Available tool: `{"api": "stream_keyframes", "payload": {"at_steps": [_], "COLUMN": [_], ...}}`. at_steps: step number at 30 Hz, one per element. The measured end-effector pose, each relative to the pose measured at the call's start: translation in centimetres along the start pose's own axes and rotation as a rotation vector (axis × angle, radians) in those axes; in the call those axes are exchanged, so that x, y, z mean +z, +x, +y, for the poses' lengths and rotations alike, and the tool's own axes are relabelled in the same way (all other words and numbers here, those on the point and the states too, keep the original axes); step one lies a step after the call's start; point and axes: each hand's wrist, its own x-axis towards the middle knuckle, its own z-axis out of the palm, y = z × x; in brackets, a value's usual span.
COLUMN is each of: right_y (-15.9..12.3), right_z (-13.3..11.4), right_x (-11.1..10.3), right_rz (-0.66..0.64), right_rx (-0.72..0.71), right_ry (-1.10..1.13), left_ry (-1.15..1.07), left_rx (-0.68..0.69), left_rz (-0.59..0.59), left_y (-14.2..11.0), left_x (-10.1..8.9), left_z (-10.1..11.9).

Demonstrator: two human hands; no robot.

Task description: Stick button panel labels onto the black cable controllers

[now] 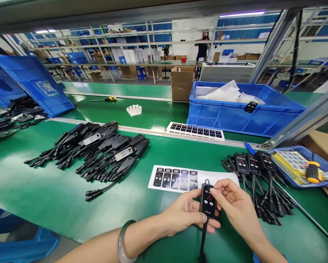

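A black controller box (208,206) with a hanging loop on top and a cable below sits in my left hand (190,210), fingers wrapped round its sides. Its front carries a dark label with red marks and two pale buttons. My right hand (233,201) pinches at the box's upper right corner, thumb and forefinger touching the label there. Just behind lies a label sheet (175,179) with several dark labels on its left part and bare white backing on its right. To the right a pile of labelled controllers (253,164) rests with cables toward me.
Unlabelled controllers (106,142) lie in a large heap at left. A blue bin (243,113) with white paper stands behind, beside another label sheet (195,130). A small blue tray (303,164) holds a yellow-black screwdriver (313,171). A white glove (134,110) lies farther back.
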Motion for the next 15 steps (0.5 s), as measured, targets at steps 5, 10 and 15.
{"api": "stream_keyframes", "payload": {"at_steps": [5,10,15], "right_y": [-0.21,-0.27,-0.29], "right_z": [-0.22,-0.29,-0.26], "right_x": [0.1,0.09,0.11], "right_rz": [0.024,0.029,0.041], "right_rx": [0.028,0.036,0.034], "right_ry": [-0.007,-0.015,-0.008], "left_ry": [0.022,0.054,0.077], "left_rx": [0.028,0.02,0.015], "left_rz": [-0.018,0.002,0.022], "left_y": [0.08,0.18,0.15], "left_x": [-0.08,-0.03,0.27], "left_z": [-0.27,-0.39,-0.13]}}
